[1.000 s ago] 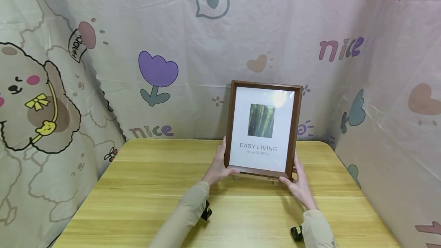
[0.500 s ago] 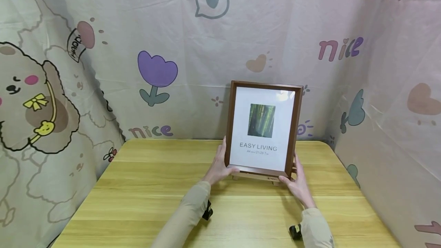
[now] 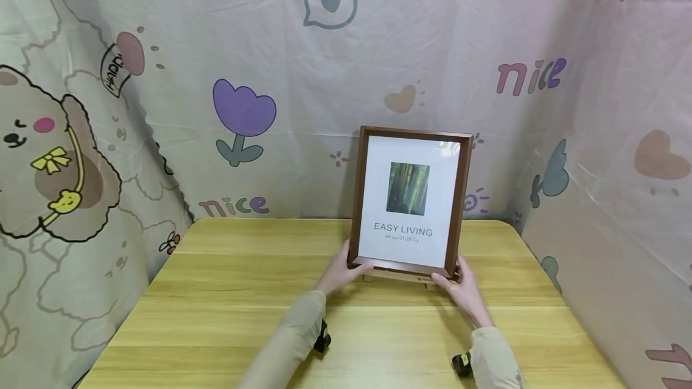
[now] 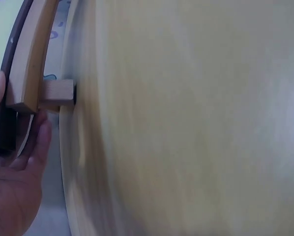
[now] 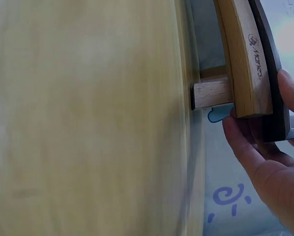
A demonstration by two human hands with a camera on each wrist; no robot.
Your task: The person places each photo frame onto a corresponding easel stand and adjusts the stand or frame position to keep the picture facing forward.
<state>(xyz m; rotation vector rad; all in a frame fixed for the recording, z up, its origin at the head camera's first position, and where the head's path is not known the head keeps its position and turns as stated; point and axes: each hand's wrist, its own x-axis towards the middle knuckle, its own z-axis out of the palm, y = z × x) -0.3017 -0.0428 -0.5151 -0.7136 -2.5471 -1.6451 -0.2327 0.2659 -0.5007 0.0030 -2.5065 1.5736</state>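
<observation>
The left hand and right hand grip the frame by its lower corners, against a stand on the worktop.

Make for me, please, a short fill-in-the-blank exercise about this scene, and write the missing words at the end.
1. The large capital letters on the framed print read "EASY ____".
2. The left hand and the right hand hold it near its two ____ (upper/lower) corners.
3. The big printed flower has ____ petals.
4. The four-letter word printed twice on the backdrop is "____".

Missing words: LIVING; lower; purple; nice.
</observation>
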